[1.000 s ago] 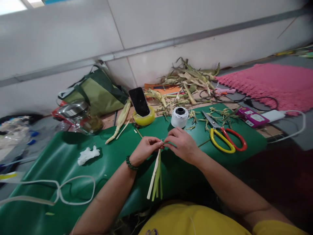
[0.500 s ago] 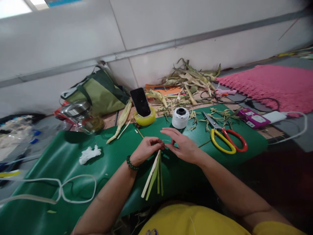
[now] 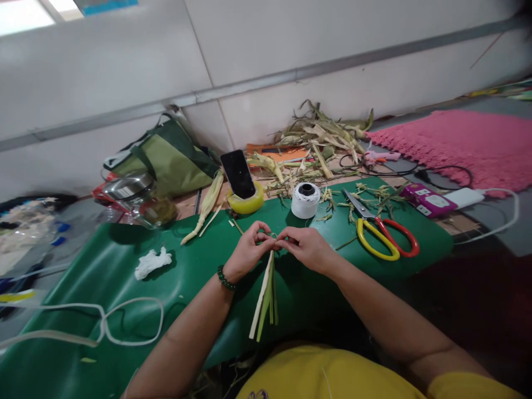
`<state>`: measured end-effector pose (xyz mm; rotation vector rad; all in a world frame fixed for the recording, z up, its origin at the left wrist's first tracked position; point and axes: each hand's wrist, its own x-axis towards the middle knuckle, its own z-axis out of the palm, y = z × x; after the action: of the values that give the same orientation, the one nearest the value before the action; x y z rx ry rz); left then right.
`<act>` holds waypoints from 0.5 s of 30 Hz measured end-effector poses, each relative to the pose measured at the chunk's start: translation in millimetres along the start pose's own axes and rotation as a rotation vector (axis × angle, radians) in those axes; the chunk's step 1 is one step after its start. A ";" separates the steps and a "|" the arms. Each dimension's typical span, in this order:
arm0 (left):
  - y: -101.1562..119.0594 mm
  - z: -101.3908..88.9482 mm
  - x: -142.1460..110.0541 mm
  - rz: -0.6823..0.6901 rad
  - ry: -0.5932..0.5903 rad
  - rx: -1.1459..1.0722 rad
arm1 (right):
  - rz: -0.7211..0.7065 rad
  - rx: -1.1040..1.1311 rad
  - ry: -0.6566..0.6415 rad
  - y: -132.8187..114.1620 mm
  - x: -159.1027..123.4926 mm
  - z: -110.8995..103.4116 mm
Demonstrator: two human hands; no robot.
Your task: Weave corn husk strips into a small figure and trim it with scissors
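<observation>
A small bundle of corn husk strips (image 3: 266, 296), pale and green, hangs fanned out below my fingers. My left hand (image 3: 248, 252), with a green bead bracelet on its wrist, pinches the bundle's upper end. Right beside it, my right hand (image 3: 305, 247) has thumb and fingers pressed together at the same spot. A thin thread (image 3: 274, 236) shows faintly there; the fingers hide most of it. Just beyond my hands, a white thread spool (image 3: 306, 200) stands upright on the green mat (image 3: 191, 293).
Scissors (image 3: 376, 224) with yellow and red handles lie at the right. Behind stand a phone (image 3: 238, 173) in a yellow tape roll (image 3: 246, 203) and a glass jar (image 3: 139, 199). Dry husks (image 3: 324, 133) are heaped by the wall. A white cable (image 3: 103, 318) curls at the left.
My right hand has closed from spread fingers into a pinch and come in against the left. The strips' lower ends have swung slightly right.
</observation>
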<state>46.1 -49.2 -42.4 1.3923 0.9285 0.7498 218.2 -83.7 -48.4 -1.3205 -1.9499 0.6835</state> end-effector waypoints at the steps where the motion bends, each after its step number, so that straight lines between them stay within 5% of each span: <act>1: -0.4 0.1 -0.1 -0.002 -0.006 -0.015 | -0.015 -0.014 -0.012 -0.1 0.5 0.2; 6: -1.3 -1.6 0.6 0.020 -0.033 0.035 | -0.048 -0.105 -0.023 2.3 0.4 2.5; 9: -2.7 -0.1 1.0 0.106 -0.025 0.255 | -0.035 -0.191 0.022 5.0 -0.6 6.2; 15: -7.9 7.5 -1.1 0.411 0.256 0.692 | 0.015 -0.222 0.030 4.0 -0.3 8.1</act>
<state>51.5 -54.2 -50.5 2.1749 1.1806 0.9785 214.4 -83.0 -56.5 -1.4696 -2.0392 0.4604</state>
